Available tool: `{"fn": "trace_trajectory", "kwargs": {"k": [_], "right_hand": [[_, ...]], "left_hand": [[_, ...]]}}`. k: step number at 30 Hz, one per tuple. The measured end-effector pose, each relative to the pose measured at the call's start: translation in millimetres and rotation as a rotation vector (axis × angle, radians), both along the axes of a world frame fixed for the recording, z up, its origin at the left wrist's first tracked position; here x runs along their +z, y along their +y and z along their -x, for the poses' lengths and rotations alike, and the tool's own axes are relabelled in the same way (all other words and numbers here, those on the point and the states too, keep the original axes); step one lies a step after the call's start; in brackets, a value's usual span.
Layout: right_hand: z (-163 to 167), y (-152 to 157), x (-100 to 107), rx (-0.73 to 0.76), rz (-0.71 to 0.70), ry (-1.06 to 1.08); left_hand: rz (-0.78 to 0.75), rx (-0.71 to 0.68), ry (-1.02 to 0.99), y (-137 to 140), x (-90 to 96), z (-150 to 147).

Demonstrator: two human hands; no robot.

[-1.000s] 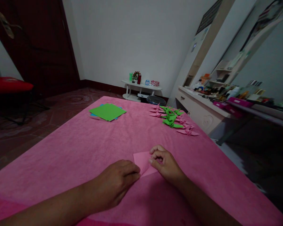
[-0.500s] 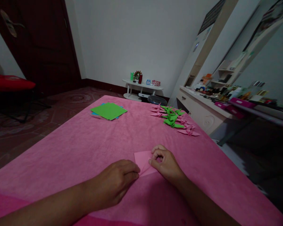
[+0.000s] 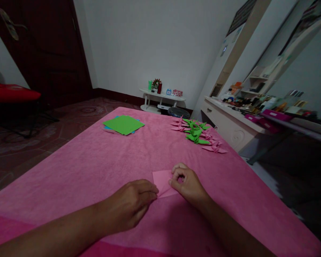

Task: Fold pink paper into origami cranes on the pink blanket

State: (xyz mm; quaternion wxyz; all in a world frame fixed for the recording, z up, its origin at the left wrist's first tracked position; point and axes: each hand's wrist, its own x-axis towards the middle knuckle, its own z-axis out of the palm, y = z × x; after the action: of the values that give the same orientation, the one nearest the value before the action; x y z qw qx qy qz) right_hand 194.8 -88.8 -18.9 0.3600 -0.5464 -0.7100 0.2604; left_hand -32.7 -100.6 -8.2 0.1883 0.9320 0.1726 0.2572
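Observation:
A small pink sheet of origami paper (image 3: 162, 178), partly folded, lies on the pink cloth between my two hands. My left hand (image 3: 136, 201) presses the paper's lower left corner with its fingertips held together. At the paper's right side, my right hand (image 3: 188, 184) pinches the edge between thumb and curled fingers, covering that part of it. Farther off to the right sits a group of folded paper cranes, green ones (image 3: 194, 135) and pink ones (image 3: 215, 147). A stack of square paper with a green sheet (image 3: 123, 124) on top lies at the far left.
Pink cloth (image 3: 91, 167) covers the surface under my hands. A dressing table (image 3: 232, 121) crowded with bottles runs along the right side. Beyond the far edge stand a low white shelf (image 3: 163, 95) and a dark round stool (image 3: 178, 112). A red seat (image 3: 13, 93) is at the left.
Both hands stay at the pink paper in nearly the same pose. The whole view has shifted very slightly; no object has visibly moved.

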Motion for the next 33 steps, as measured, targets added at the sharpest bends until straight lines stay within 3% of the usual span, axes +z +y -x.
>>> {"fn": "trace_trajectory", "kwargs": {"k": [14, 25, 33], "right_hand": [[-0.1, 1.3, 0.6, 0.018, -0.001, -0.005], [-2.1, 2.2, 0.7, 0.047, 0.027, 0.073], [-13.9, -2.7, 14.2, 0.171, 0.126, 0.188]], "left_hand": [[-0.083, 0.023, 0.12, 1.2, 4.8, -4.9], [-0.023, 0.004, 0.188, 1.7, 4.7, -7.6], [-0.062, 0.004, 0.18, 2.0, 2.9, -6.6]]}}
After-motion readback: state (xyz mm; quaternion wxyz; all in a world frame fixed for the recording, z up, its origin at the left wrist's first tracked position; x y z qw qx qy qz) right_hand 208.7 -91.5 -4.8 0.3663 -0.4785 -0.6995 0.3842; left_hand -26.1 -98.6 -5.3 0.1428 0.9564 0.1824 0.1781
